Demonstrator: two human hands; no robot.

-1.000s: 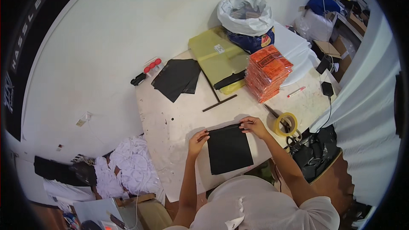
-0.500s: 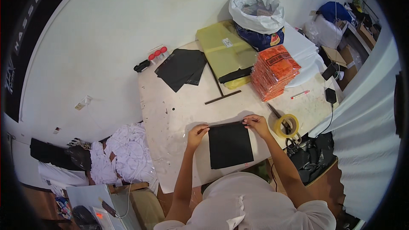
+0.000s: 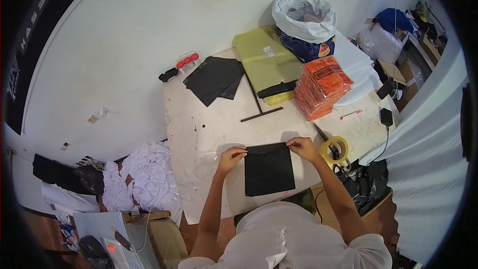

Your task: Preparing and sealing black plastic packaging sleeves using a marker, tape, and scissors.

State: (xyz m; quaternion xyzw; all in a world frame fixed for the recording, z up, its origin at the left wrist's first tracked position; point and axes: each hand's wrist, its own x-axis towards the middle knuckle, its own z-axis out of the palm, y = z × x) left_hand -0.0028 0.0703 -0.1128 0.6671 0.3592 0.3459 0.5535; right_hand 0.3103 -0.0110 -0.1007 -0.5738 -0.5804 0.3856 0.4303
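A square piece of black fabric (image 3: 269, 172) lies flat near the front edge of the table. My left hand (image 3: 231, 159) pinches its far left corner between thumb and fingers. At its far right corner, my right hand (image 3: 301, 148) pinches in the same way. The far edge between the two hands looks straight, with a narrow fold or seam along it. Just right of my right hand lie a roll of yellow tape (image 3: 334, 149) and a pair of scissors (image 3: 322, 132), partly hidden by the tape.
Black sheets (image 3: 215, 78) lie at the far left, beside a yellow package (image 3: 266, 57). A dark T-shaped stick (image 3: 262, 114) rests mid-table. Orange packets (image 3: 323, 87) are stacked at right, with a white-lined bag (image 3: 304, 25) behind and a pen (image 3: 351, 114) beside them.
Both hands keep hold of the black fabric's far corners. My right hand has shifted slightly, and the far edge looks a little straighter. The whole view has moved slightly.
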